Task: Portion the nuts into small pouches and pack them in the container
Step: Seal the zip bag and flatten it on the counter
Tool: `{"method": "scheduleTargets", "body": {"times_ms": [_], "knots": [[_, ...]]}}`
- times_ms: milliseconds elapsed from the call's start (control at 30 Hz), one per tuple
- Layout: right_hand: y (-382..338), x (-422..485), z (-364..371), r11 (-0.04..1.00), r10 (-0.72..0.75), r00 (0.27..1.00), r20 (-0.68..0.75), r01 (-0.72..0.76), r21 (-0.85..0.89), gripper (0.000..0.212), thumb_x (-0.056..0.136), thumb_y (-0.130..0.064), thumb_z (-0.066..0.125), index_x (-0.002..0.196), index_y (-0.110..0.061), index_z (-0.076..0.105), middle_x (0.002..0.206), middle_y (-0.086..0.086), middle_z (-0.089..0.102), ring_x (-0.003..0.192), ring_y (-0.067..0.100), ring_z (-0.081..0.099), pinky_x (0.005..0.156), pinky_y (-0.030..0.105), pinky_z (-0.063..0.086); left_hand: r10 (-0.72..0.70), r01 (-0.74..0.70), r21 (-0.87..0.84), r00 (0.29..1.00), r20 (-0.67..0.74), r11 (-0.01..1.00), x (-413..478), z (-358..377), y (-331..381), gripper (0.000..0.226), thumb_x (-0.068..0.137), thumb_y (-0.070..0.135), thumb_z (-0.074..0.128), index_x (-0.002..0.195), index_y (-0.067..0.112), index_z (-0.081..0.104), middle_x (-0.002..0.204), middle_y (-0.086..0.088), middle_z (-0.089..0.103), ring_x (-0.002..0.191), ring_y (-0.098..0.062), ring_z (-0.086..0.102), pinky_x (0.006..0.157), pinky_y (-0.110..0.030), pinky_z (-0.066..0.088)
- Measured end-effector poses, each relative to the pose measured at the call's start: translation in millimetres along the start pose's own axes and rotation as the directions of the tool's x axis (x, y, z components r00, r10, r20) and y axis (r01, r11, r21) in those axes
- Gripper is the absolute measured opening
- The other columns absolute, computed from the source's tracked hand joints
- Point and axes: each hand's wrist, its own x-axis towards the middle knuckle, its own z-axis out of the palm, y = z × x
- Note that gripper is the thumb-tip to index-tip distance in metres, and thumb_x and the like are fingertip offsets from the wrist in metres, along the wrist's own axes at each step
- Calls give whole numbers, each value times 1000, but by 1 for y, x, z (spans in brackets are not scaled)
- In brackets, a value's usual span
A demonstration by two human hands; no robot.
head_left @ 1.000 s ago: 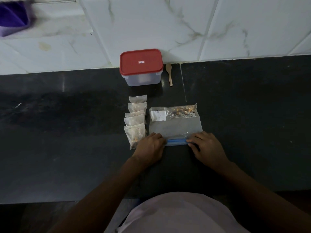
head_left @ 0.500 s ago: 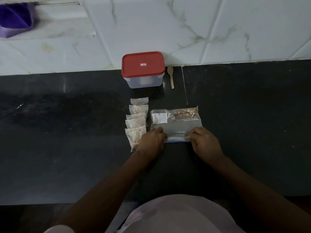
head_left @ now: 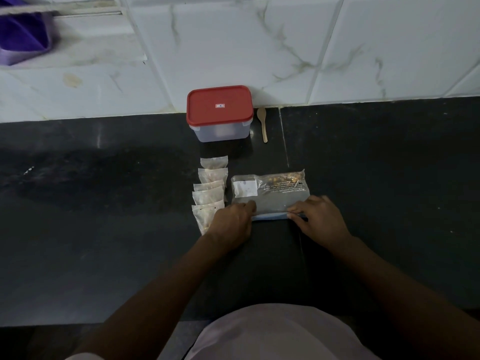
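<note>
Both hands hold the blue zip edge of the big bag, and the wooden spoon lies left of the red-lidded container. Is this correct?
No: the head view shows the wooden spoon right of the red-lidded container. The left hand and right hand hold the zip edge of the big bag.

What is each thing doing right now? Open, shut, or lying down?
Box: shut, red lid on.
Spoon: lying flat beside the box.
Small pouches: filled, lying in a row.
Big bag: lying flat, nuts at far end.
Left hand: pinches bag's zip edge.
Right hand: pinches bag's zip edge.
</note>
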Motion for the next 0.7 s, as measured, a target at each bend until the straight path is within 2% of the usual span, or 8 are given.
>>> {"method": "scheduleTargets", "body": {"times_ms": [67,133,267,433,533,700], "knots": [[1,6,-2,1000,9,1000,21,-9,-22,18,89,-34,75,106,-28,76,106,-9,74,98,12,63,83,35,48,14,-14,7,1000,8,1000,5,-1,1,27,101,28,56,127,21,49,123,-6,61,103,-22,63,80,-35,54],[-2,12,-3,996,26,1000,15,-24,-81,19,89,-35,74,107,-31,74,113,-10,67,104,13,57,84,35,47,59,-58,67,998,-14,996,9,-1,2,24,100,27,59,123,20,55,126,-5,57,109,-22,59,84,-36,56],[-6,18,2,992,43,999,26,-40,-118,19,95,-30,66,112,-29,75,111,-7,61,103,13,52,84,32,44,83,-64,198,992,-91,978,15,-1,-3,29,99,32,61,125,19,65,131,-4,51,117,-22,49,96,-35,47],[-2,14,9,995,81,996,-46,-84,-56,18,95,-31,66,108,-23,76,105,-7,66,94,11,54,76,29,42,9,-2,81,996,-88,997,11,2,-6,28,101,26,55,126,18,65,125,-2,59,111,-19,58,86,-31,53],[5,10,7,998,43,997,-58,-46,-49,24,88,-41,72,107,-25,74,104,-9,70,92,12,59,73,32,46,-15,17,18,993,-114,1000,7,3,-5,33,98,29,58,129,18,59,122,-2,62,109,-19,60,77,-26,45],[13,11,0,995,-25,998,-51,20,-102,16,92,-38,70,103,-29,75,101,-11,73,90,13,59,75,32,39,-10,13,44,997,-73,999,11,2,-7,27,99,26,58,123,17,66,128,-1,53,112,-18,56,85,-32,56]]}}
